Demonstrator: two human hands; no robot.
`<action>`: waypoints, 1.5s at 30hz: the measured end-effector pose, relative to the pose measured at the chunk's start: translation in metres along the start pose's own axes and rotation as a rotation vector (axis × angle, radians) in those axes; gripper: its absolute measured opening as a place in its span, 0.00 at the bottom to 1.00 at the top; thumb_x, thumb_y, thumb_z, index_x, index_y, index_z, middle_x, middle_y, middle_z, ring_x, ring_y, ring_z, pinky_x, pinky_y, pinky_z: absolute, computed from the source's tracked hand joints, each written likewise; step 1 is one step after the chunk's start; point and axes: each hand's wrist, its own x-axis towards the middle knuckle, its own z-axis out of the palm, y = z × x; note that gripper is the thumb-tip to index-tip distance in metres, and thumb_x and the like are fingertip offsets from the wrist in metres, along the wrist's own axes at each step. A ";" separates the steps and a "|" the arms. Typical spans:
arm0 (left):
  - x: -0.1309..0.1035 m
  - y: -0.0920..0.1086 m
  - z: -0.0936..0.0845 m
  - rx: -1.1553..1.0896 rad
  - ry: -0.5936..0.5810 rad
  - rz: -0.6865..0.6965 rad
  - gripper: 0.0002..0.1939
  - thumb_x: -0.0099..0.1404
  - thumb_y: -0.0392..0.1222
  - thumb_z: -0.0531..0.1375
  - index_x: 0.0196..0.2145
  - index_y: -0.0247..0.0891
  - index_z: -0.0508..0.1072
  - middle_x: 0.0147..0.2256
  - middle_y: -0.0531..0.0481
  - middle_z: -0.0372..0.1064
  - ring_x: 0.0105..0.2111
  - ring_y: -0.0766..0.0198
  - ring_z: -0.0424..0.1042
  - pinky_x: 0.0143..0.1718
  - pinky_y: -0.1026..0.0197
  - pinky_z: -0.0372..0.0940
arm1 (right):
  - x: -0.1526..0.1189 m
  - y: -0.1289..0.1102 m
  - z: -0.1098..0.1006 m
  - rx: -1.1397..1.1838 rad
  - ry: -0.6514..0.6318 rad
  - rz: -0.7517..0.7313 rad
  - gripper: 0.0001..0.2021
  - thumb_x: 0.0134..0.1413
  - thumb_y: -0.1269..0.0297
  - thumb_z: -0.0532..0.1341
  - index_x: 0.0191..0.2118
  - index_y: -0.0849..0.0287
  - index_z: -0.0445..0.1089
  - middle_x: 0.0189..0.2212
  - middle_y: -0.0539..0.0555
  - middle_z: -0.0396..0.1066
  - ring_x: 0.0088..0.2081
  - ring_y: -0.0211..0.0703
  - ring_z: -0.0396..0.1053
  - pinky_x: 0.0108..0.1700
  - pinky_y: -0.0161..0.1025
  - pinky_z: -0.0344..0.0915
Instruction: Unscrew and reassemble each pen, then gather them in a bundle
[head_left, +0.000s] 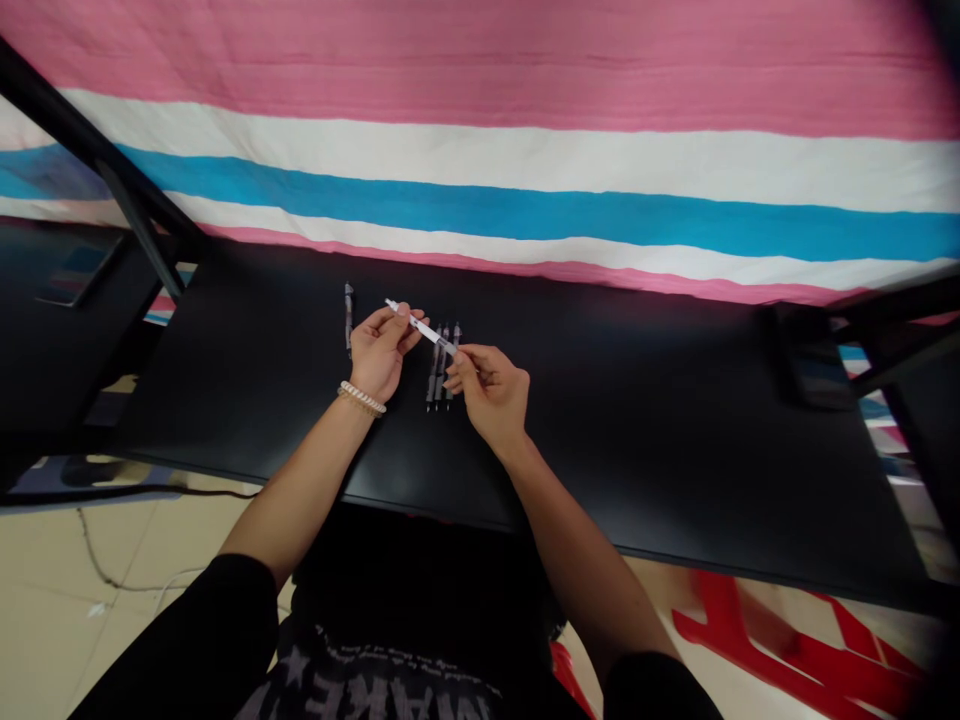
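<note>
While the left hand [381,350] pinches one end of a white pen [420,327], the right hand [489,388] grips its other, darker end. Three dark pens [442,368] lie between the hands on the black table [675,420]; another pen [349,315] lies just left of the left hand.

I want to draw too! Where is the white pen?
In the head view, the slim white plastic pen is held between both hands, left hand and right hand, above the black table, over three dark pens.

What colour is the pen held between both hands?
The slim plastic pen is white with a darker tip, as seen in the head view.
</note>
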 end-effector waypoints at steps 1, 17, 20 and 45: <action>0.000 -0.001 0.000 -0.004 0.000 -0.003 0.07 0.60 0.41 0.71 0.32 0.37 0.77 0.35 0.49 0.79 0.37 0.65 0.79 0.46 0.59 0.73 | 0.000 0.000 0.000 -0.001 0.020 -0.006 0.12 0.62 0.52 0.64 0.41 0.56 0.74 0.27 0.49 0.77 0.25 0.38 0.77 0.29 0.36 0.77; -0.002 0.000 0.002 -0.078 -0.042 -0.034 0.08 0.59 0.41 0.72 0.31 0.36 0.78 0.33 0.49 0.80 0.35 0.66 0.79 0.42 0.62 0.73 | 0.002 -0.005 0.002 0.118 -0.051 0.160 0.20 0.60 0.42 0.63 0.36 0.56 0.68 0.22 0.48 0.76 0.19 0.36 0.74 0.20 0.31 0.70; -0.002 0.000 0.001 -0.066 -0.047 -0.038 0.07 0.60 0.40 0.72 0.33 0.36 0.78 0.34 0.49 0.80 0.35 0.66 0.79 0.43 0.62 0.73 | 0.006 -0.006 0.001 0.191 -0.106 0.279 0.23 0.57 0.38 0.63 0.34 0.56 0.66 0.20 0.48 0.75 0.16 0.36 0.71 0.16 0.30 0.66; 0.004 -0.003 -0.005 0.020 0.015 0.063 0.24 0.55 0.47 0.75 0.48 0.42 0.78 0.34 0.49 0.81 0.37 0.60 0.82 0.43 0.59 0.76 | -0.004 0.003 -0.001 -0.146 -0.137 -0.068 0.13 0.70 0.53 0.55 0.46 0.57 0.68 0.28 0.49 0.77 0.24 0.37 0.76 0.29 0.35 0.73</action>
